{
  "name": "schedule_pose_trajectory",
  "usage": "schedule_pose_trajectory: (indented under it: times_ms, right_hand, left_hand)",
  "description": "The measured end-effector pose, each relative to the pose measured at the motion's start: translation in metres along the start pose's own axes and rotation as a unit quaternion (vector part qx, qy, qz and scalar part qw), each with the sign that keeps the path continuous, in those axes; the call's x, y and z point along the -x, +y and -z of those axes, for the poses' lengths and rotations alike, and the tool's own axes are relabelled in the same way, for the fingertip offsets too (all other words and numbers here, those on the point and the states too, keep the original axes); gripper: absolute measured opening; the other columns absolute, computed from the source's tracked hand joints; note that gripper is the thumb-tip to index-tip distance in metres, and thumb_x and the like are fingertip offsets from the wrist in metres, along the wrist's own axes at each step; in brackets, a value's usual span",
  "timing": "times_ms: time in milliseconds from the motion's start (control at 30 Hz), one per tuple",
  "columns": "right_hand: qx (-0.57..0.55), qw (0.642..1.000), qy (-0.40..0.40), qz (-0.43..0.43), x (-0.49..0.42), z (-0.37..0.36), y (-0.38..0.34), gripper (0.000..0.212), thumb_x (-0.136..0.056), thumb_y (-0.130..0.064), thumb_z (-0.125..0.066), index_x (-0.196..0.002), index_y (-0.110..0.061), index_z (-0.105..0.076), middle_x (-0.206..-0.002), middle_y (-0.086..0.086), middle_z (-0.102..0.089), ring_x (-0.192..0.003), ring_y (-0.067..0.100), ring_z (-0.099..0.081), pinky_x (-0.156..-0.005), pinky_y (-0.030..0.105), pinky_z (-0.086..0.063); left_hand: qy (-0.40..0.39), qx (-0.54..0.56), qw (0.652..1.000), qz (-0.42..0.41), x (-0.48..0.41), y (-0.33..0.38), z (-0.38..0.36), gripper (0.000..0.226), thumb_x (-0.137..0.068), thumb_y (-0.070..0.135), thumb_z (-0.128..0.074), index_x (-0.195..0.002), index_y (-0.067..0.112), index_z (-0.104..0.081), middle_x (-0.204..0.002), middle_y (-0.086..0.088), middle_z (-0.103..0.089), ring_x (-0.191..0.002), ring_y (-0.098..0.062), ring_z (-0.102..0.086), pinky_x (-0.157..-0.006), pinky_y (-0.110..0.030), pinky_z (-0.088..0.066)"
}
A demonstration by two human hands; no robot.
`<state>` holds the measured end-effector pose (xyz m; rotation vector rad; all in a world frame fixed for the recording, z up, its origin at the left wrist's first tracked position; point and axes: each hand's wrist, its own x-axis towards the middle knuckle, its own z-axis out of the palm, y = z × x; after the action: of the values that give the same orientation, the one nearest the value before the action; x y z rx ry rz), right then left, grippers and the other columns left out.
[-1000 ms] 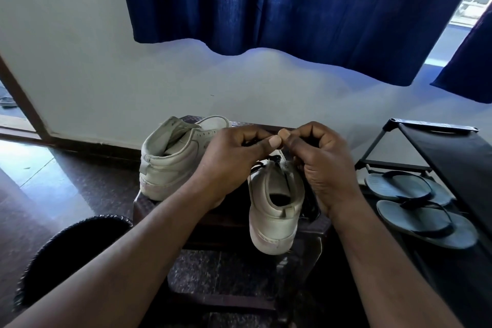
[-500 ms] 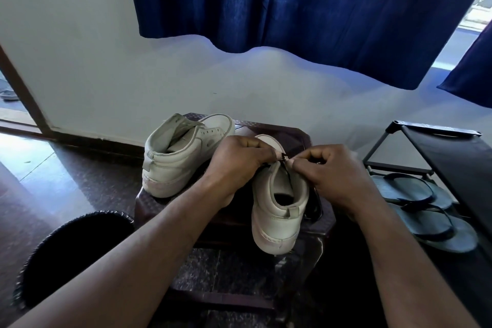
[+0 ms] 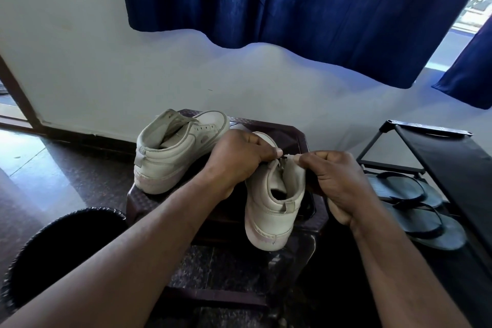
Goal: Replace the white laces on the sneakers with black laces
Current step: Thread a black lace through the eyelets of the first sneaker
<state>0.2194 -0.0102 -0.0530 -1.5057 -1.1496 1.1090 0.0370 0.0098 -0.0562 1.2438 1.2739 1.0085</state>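
Observation:
Two white sneakers stand on a dark stool (image 3: 300, 138). The left sneaker (image 3: 175, 149) lies unlaced at the stool's back left. The right sneaker (image 3: 274, 202) points away from me, heel toward me. Above its tongue a short piece of black lace (image 3: 284, 157) shows between my two hands. My left hand (image 3: 239, 160) pinches the lace from the left with thumb and forefinger. My right hand (image 3: 332, 178) pinches it from the right, fingers curled at the sneaker's right side. More black lace (image 3: 308, 202) lies dark beside the shoe under my right hand.
A black bin (image 3: 61, 253) stands on the floor at lower left. A black shoe rack (image 3: 452, 157) at right holds a pair of dark flip-flops (image 3: 415, 208). Blue curtains (image 3: 292, 2) hang over the white wall behind the stool. A doorway opens at far left.
Both hands have dropped from above the right sneaker down to its tongue and collar, still pinching the lace. The view has shifted slightly.

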Motion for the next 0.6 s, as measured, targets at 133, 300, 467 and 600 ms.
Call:
schedule_pose_trajectory:
  times_ms: [133,300,467,600]
  right_hand:
    - [-0.019,1.0,-0.002,-0.014,0.0007,-0.0005,-0.0007,0.016,-0.09,-0.01,-0.076,-0.081,0.004,-0.078,-0.091,0.028,-0.076,-0.077,0.03,-0.072,-0.076,0.039,-0.062]
    - [-0.023,1.0,0.005,-0.013,0.0026,-0.0038,-0.0017,0.014,-0.089,-0.01,-0.077,-0.083,0.002,-0.079,-0.091,0.03,-0.075,-0.079,0.033,-0.071,-0.085,0.051,-0.061]
    - [-0.022,1.0,0.018,0.01,0.0029,-0.0085,0.0023,0.05,-0.066,-0.035,-0.085,-0.085,0.011,-0.073,-0.1,0.045,-0.064,-0.077,0.032,-0.061,-0.083,0.057,-0.06]
    - [-0.02,0.999,0.038,0.014,0.0002,-0.0098,0.0076,0.076,-0.053,-0.047,-0.081,-0.091,0.017,-0.066,-0.102,0.05,-0.058,-0.078,0.031,-0.057,-0.072,0.047,-0.049]
  left_hand:
    - [0.022,-0.073,0.997,-0.027,-0.002,0.0004,-0.002,0.021,-0.088,0.026,-0.083,-0.074,0.011,-0.077,-0.07,-0.001,-0.076,-0.06,-0.006,-0.062,-0.067,-0.028,-0.055]
    - [0.035,-0.109,0.993,-0.036,-0.0024,0.0,-0.0037,0.023,-0.087,0.027,-0.083,-0.069,0.014,-0.076,-0.055,0.009,-0.066,-0.049,0.001,-0.055,-0.058,-0.024,-0.047]
    - [0.054,-0.183,0.978,-0.083,-0.0021,-0.0015,-0.0065,0.025,-0.085,0.03,-0.084,-0.064,0.02,-0.072,-0.057,0.016,-0.067,-0.053,0.003,-0.058,-0.056,-0.019,-0.044]
    - [0.033,-0.26,0.957,-0.122,-0.0007,0.0008,-0.0074,0.024,-0.084,0.037,-0.084,-0.067,0.026,-0.071,-0.067,0.02,-0.071,-0.067,0.004,-0.064,-0.057,-0.014,-0.046]
